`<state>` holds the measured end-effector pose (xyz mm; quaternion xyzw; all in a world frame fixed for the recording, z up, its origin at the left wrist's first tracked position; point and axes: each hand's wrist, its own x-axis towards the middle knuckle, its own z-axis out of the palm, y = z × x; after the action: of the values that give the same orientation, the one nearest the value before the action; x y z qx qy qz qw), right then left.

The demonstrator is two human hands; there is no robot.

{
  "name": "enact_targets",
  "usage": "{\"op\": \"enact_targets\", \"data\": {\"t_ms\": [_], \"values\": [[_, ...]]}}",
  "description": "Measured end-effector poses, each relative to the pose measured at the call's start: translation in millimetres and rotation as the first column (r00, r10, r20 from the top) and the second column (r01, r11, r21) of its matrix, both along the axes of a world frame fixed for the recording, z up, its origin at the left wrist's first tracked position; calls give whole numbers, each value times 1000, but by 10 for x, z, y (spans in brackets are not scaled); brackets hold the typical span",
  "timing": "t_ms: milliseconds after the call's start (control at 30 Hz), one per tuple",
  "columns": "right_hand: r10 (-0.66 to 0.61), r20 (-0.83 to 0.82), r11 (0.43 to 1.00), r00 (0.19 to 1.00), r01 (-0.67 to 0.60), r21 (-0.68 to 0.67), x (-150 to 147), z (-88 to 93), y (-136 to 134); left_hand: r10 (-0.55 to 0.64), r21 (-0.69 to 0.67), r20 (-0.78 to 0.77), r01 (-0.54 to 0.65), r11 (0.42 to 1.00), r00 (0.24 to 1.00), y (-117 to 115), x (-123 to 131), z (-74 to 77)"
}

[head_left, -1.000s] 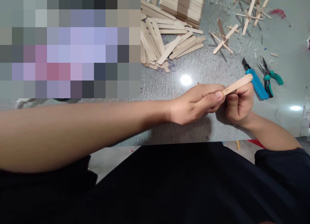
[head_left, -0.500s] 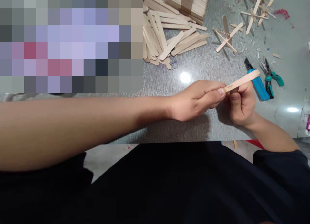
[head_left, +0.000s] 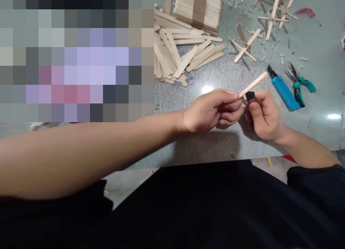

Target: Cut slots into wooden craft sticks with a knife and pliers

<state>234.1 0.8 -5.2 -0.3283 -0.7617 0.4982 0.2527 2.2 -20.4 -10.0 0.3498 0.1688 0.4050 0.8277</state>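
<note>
My left hand (head_left: 215,109) is closed, pinching one end of a wooden craft stick (head_left: 253,84) between thumb and forefinger. The stick is turned partly edge-on and slants up to the right. My right hand (head_left: 265,114) is just to its right, thumb and bent fingers closed on a small dark blade (head_left: 250,96). The blade is close to the held end of the stick; whether they touch I cannot tell. Beyond the right hand, a blue utility knife (head_left: 285,92) and green-and-black pliers (head_left: 299,84) lie on the table.
Loose craft sticks (head_left: 185,58) and a banded bundle of sticks (head_left: 199,10) lie at the back left. Crossed-stick assemblies (head_left: 245,47) stand at the back right among wood chips. The grey table (head_left: 207,148) ends in front of my lap. The upper left is blurred out.
The stick has rolled from flat to nearly edge-on and tilts up more steeply. The dark blade in my right hand now shows more clearly. The whole view has shifted slightly.
</note>
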Motion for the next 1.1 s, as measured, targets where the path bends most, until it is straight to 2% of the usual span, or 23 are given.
{"op": "enact_targets", "data": {"t_ms": [100, 233, 467, 567, 667, 767, 867, 933, 1033, 1100], "values": [[2, -103, 996, 995, -11, -89, -93, 19, -33, -17, -84, 22, 19, 996, 1000, 21, -33, -25], [-22, -76, 994, 997, 14, -113, -150, 42, -35, -66, -112, -22, 64, 992, 998, 6, -64, -39], [-47, -82, 969, 996, 26, -247, -190, 119, -39, -68, -19, -112, 66, 998, 991, -61, -73, -74], [-26, -73, 974, 997, 9, -228, -183, 192, -25, -67, 25, -178, 72, 997, 982, -92, -85, -62], [18, -50, 982, 999, -27, -185, -172, 238, -5, -19, 79, -242, 40, 996, 970, -135, -88, -59], [9, -49, 982, 999, -18, -189, -182, 252, 1, 29, 112, -274, 2, 994, 961, -197, -73, -79], [-13, -72, 967, 997, -5, -253, -205, 245, -11, 80, 131, -306, -41, 991, 949, -251, -62, -98], [-8, -112, 951, 994, -27, -308, -219, 232, -23, 142, 202, -365, -71, 977, 920, -266, -72, -95], [-13, -198, 911, 980, -70, -407, -230, 218, -27, 210, 344, -474, -39, 938, 855, -256, -110, -70], [-7, -241, 881, 971, -108, -461, -230, 226, -11, 221, 378, -510, -14, 926, 831, -243, -134, -53]]}}
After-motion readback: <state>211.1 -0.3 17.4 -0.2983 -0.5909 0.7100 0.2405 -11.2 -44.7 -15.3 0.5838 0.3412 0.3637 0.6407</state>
